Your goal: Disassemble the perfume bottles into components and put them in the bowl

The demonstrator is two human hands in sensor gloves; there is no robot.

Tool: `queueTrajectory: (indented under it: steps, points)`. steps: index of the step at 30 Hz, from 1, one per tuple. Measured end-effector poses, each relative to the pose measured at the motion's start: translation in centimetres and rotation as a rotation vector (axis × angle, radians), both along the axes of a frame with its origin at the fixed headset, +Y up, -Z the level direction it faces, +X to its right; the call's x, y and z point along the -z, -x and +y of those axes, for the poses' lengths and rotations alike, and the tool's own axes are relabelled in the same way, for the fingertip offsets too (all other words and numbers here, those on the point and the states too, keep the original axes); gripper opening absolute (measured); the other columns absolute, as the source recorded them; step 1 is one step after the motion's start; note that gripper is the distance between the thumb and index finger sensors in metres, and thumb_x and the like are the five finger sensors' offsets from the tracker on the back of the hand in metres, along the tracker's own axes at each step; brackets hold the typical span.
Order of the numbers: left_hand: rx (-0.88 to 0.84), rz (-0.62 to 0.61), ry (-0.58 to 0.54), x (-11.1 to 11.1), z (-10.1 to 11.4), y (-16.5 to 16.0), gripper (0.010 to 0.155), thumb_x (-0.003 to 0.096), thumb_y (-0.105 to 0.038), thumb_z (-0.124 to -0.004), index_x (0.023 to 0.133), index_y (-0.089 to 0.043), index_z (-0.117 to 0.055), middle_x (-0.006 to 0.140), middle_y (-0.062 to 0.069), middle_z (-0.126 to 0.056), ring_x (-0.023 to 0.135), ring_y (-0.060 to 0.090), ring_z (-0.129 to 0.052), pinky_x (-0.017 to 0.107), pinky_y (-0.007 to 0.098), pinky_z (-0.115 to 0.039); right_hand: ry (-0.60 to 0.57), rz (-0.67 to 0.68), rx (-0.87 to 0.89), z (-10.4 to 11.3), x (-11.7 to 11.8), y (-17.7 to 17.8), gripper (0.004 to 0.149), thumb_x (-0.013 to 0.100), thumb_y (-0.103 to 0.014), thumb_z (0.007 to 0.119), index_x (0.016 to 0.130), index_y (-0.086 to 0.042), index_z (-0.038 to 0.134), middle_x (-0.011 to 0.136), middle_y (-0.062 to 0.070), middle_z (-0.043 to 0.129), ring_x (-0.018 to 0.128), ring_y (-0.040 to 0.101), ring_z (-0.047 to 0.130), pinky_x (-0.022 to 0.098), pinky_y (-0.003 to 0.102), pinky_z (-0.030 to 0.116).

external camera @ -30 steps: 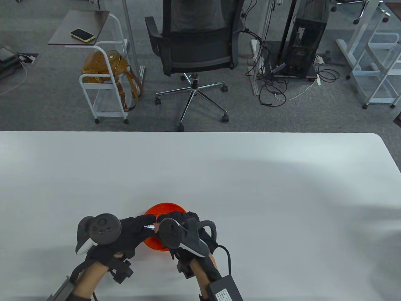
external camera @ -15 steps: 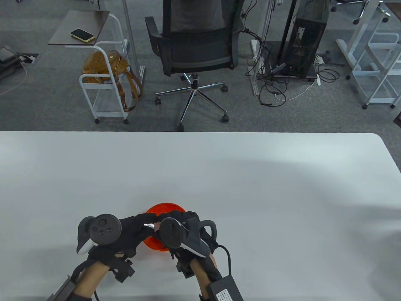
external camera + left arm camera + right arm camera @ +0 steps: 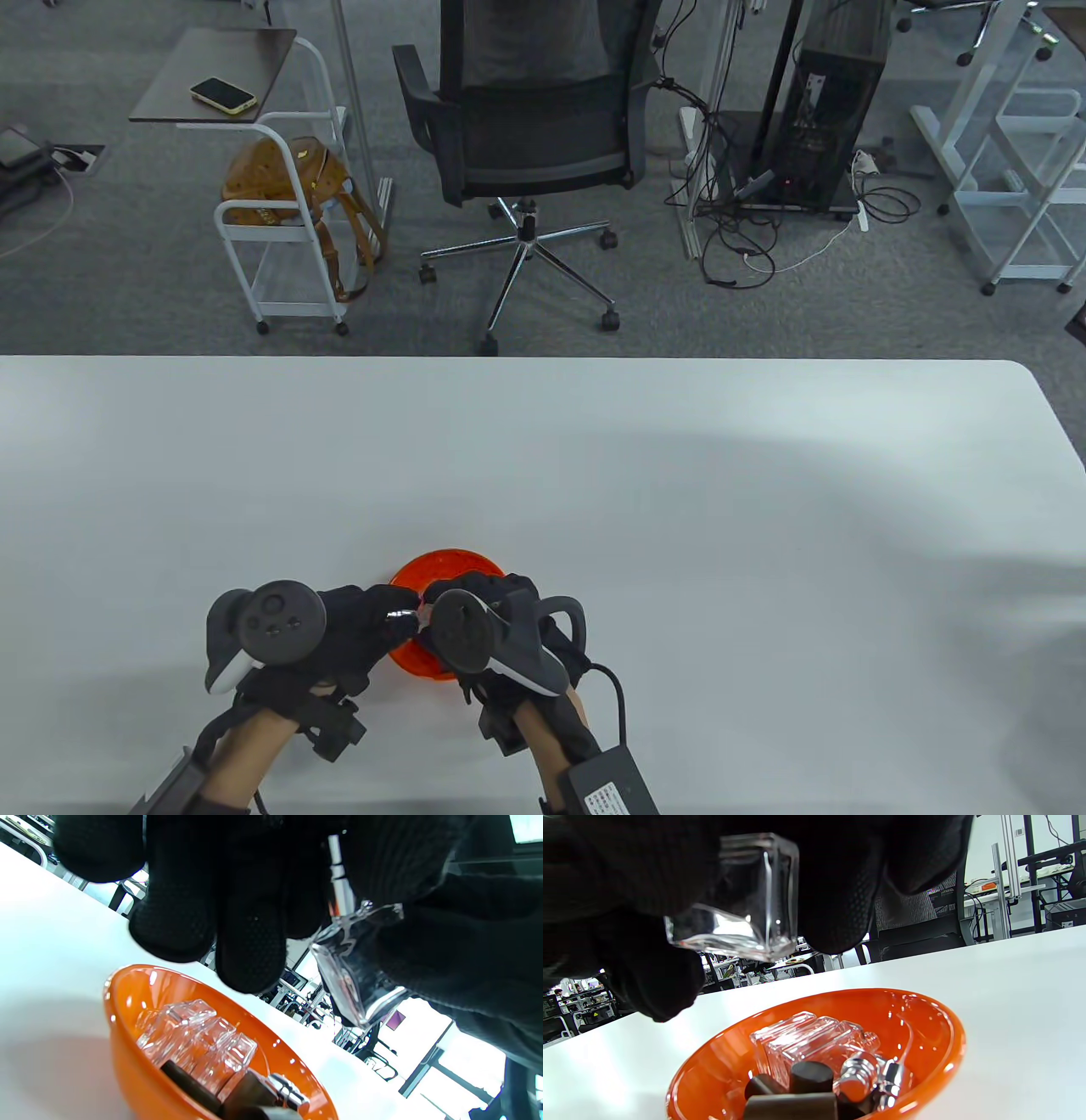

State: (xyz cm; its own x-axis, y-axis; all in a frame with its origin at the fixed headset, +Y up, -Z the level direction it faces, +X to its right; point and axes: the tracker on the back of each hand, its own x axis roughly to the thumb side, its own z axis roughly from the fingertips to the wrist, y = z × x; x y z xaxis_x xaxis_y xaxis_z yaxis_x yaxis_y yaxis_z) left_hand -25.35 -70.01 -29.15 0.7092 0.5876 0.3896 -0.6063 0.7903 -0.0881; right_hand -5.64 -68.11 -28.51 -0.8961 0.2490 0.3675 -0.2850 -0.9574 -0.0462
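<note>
Over the orange bowl [image 3: 450,564], the right hand [image 3: 475,598] clamps the clear square glass bottle [image 3: 742,899] while the left hand [image 3: 361,615] pinches its silver spray head [image 3: 339,878]. The step in hand looks like parting the sprayer from the bottle: best to brace the glass firmly and twist or pull straight along the neck, staying above the bowl. Glass bottles, dark caps [image 3: 811,1077] and a silver sprayer [image 3: 859,1075] already lie inside it on the bench [image 3: 679,509].
</note>
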Motion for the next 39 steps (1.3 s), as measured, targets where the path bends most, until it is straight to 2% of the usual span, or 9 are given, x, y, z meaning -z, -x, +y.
queueTrajectory:
  steps: [2, 8, 13, 18, 22, 26, 30, 35, 39]
  points:
    - [-0.002, -0.005, 0.026, 0.1, 0.0, 0.0, 0.059, 0.0426, -0.048, -0.082, 0.092, -0.016, -0.088, 0.067, 0.010, -0.115, 0.058, 0.034, -0.108, 0.052, 0.058, -0.079, -0.005, 0.002, -0.015, 0.0, 0.0, 0.1, 0.055, 0.032, -0.050, 0.083, 0.083, -0.028, 0.079, 0.083, -0.004, 0.092, 0.068, 0.015, 0.103, 0.065, 0.053, 0.076]
    - [-0.064, 0.117, -0.010, 0.3, 0.9, 1.7, 0.056, 0.0430, -0.049, -0.079, 0.084, -0.014, -0.095, 0.061, 0.012, -0.117, 0.053, 0.034, -0.110, 0.050, 0.058, -0.080, -0.018, -0.047, -0.032, 0.1, 0.4, -1.1, 0.056, 0.032, -0.050, 0.084, 0.083, -0.028, 0.079, 0.083, -0.004, 0.093, 0.068, 0.015, 0.103, 0.064, 0.054, 0.076]
    - [0.044, 0.182, 0.120, 1.8, 1.4, 2.4, 0.053, 0.0448, -0.042, -0.081, 0.092, -0.017, -0.088, 0.077, 0.015, -0.102, 0.068, 0.037, -0.098, 0.057, 0.060, -0.072, -0.051, -0.170, -0.028, 1.1, 1.3, -4.5, 0.056, 0.032, -0.050, 0.084, 0.083, -0.028, 0.080, 0.082, -0.004, 0.093, 0.067, 0.015, 0.104, 0.064, 0.054, 0.076]
    - [0.248, 0.132, 0.068, 2.7, 2.7, -2.1, 0.052, 0.0462, -0.033, -0.084, 0.096, -0.020, -0.086, 0.085, 0.016, -0.096, 0.073, 0.038, -0.094, 0.060, 0.060, -0.069, -0.030, -0.269, 0.019, 1.1, 2.1, -7.7, 0.056, 0.032, -0.050, 0.084, 0.083, -0.027, 0.080, 0.082, -0.003, 0.093, 0.066, 0.015, 0.104, 0.063, 0.054, 0.077]
    - [0.427, 0.053, 0.083, 3.8, 2.1, -6.9, 0.051, 0.0469, -0.029, -0.082, 0.098, -0.021, -0.085, 0.090, 0.016, -0.094, 0.076, 0.038, -0.094, 0.061, 0.060, -0.068, -0.005, -0.285, 0.025, 0.5, 2.4, -8.4, 0.056, 0.032, -0.051, 0.084, 0.083, -0.027, 0.080, 0.082, -0.003, 0.093, 0.066, 0.016, 0.104, 0.063, 0.054, 0.077]
    - [0.582, -0.021, 0.157, 5.1, 1.1, -10.5, 0.051, 0.0469, -0.028, -0.082, 0.097, -0.025, -0.085, 0.091, 0.014, -0.093, 0.078, 0.037, -0.093, 0.063, 0.060, -0.067, 0.004, -0.280, 0.003, 0.3, 2.5, -8.3, 0.056, 0.032, -0.051, 0.084, 0.083, -0.027, 0.080, 0.082, -0.003, 0.094, 0.066, 0.016, 0.104, 0.063, 0.054, 0.077]
    - [0.647, -0.011, 0.153, 6.0, 0.4, -12.3, 0.052, 0.0455, -0.032, -0.084, 0.097, -0.023, -0.086, 0.087, 0.012, -0.097, 0.075, 0.036, -0.095, 0.062, 0.059, -0.069, 0.008, -0.279, 0.001, 0.3, 2.5, -8.3, 0.056, 0.032, -0.051, 0.084, 0.083, -0.027, 0.080, 0.082, -0.003, 0.094, 0.066, 0.016, 0.104, 0.063, 0.054, 0.077]
    - [0.719, -0.036, 0.139, 5.6, -0.6, -13.1, 0.053, 0.0434, -0.036, -0.086, 0.095, -0.026, -0.087, 0.086, 0.006, -0.100, 0.075, 0.033, -0.098, 0.062, 0.058, -0.070, 0.018, -0.284, 0.013, 0.3, 2.6, -8.6, 0.056, 0.032, -0.051, 0.084, 0.083, -0.027, 0.081, 0.082, -0.003, 0.094, 0.066, 0.016, 0.104, 0.063, 0.054, 0.077]
    - [0.631, -0.057, 0.173, 5.2, -0.6, -12.2, 0.056, 0.0433, -0.040, -0.085, 0.099, -0.030, -0.083, 0.091, 0.009, -0.099, 0.076, 0.035, -0.098, 0.062, 0.059, -0.069, 0.025, -0.285, 0.010, 0.2, 2.6, -8.7, 0.056, 0.032, -0.051, 0.084, 0.083, -0.027, 0.081, 0.082, -0.003, 0.094, 0.066, 0.016, 0.104, 0.063, 0.054, 0.077]
